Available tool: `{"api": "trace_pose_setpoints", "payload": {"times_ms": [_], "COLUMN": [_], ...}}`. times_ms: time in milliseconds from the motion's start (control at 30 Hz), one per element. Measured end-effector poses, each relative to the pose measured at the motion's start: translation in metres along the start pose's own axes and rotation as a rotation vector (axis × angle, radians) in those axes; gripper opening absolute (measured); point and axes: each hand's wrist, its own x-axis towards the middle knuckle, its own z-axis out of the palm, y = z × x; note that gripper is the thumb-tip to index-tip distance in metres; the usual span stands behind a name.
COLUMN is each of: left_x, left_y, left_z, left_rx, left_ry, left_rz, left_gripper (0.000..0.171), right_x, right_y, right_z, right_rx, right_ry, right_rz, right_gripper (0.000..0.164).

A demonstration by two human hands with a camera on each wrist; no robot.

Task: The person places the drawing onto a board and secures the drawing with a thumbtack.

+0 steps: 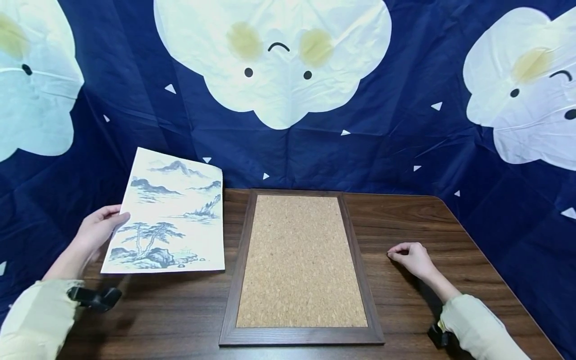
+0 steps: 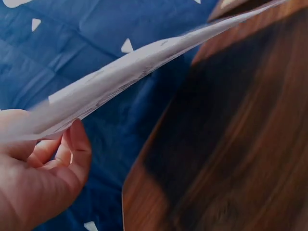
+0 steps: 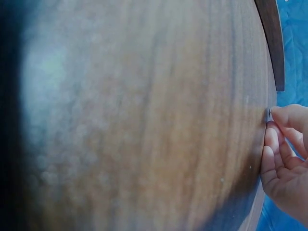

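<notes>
Left of framed corkboard [image 1: 301, 260], left hand [image 1: 100, 227] pinches ink-landscape print [image 1: 168, 212]; opposite side, right hand [image 1: 413, 258] bent-fingered, grip unclear.

Corkboard [image 1: 301, 260] on the counter [image 1: 171, 312], paper sheet [image 1: 180, 205] left of the corkboard in the left grip [image 1: 96, 227], right grip [image 1: 414, 258] to the corkboard's right, hanging cloth [image 1: 288, 152] behind the counter

Smooth, satiny wood-grain tabletop [image 1: 171, 315]; matt, grainy cork panel [image 1: 301, 260] in a wood-grained frame [image 1: 301, 336]; smooth paper sheet [image 1: 175, 212]; beyond the tabletop's far edge, creased cloth [image 1: 310, 160].
</notes>
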Motion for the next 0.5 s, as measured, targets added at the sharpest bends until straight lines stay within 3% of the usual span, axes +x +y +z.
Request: {"api": "trace_pose_setpoints", "payload": {"times_ms": [233,500], "left_x": [-0.001,-0.006], "left_y": [0.022,0.039], "left_z": [0.017,0.049], "left_rx": [-0.344,-0.434], "left_ry": [-0.095,-0.162], "left_rz": [-0.090,-0.144], "left_gripper": [0.012,0.011], "right_x": [0.000,0.000], "right_y": [-0.001,-0.001], "right_z": [0.000,0.000], "right_rx": [-0.004,0.011], "right_ry": [0.005,-0.005], "right_rz": [-0.002,0.005], "right_gripper": [0.005,0.004]}}
